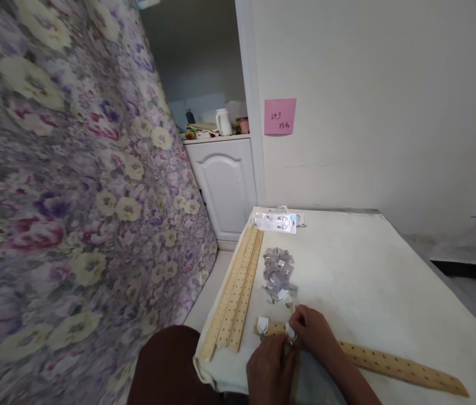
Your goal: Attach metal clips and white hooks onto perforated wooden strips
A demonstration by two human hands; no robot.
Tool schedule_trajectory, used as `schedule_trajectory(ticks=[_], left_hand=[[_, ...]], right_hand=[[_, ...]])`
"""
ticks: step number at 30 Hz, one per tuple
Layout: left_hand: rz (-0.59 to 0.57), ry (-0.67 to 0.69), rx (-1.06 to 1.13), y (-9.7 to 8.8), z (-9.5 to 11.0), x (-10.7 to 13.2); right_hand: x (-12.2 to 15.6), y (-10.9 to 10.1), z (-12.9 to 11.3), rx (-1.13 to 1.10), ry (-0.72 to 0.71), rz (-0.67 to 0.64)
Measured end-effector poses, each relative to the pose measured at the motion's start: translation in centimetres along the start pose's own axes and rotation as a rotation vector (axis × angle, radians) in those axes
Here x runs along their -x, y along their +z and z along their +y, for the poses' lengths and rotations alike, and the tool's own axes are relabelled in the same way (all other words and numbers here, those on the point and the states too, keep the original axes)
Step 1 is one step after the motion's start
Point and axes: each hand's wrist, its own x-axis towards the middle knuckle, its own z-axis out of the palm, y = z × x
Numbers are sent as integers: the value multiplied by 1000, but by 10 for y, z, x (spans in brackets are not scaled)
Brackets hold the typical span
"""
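A perforated wooden strip (394,364) lies across the near part of the table, dotted with small dark holes. One white adhesive hook (263,325) sits at its left end. A second white hook (291,332) is on the strip between my hands. My right hand (317,333) is closed, its thumb and fingertips pinched at that second hook's right side. My left hand (268,368) is curled over the strip's near edge, its fingertips just below the same hook; the hand hides part of the strip. Beyond my hands lies a pile of hooks on clear backings (278,273).
Several more perforated wooden strips (236,292) lie along the table's left edge. A clear blister pack (275,222) is at the far end of the cloth-covered table (339,259). A floral curtain (90,185) hangs at left; a pink note (280,116) is on the wall.
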Motion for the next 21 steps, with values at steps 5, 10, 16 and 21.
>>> schedule_trajectory(ticks=[5,10,16,21], left_hand=[[-10,-31,7,1,-1,0],[33,35,14,1,-3,1],[68,111,-31,1,-4,2],[59,130,-61,1,-4,1]], right_hand=[[0,1,0,15,-6,7],[-1,2,1,31,-20,13],[-1,2,1,38,-36,13],[1,0,-1,31,-47,11]])
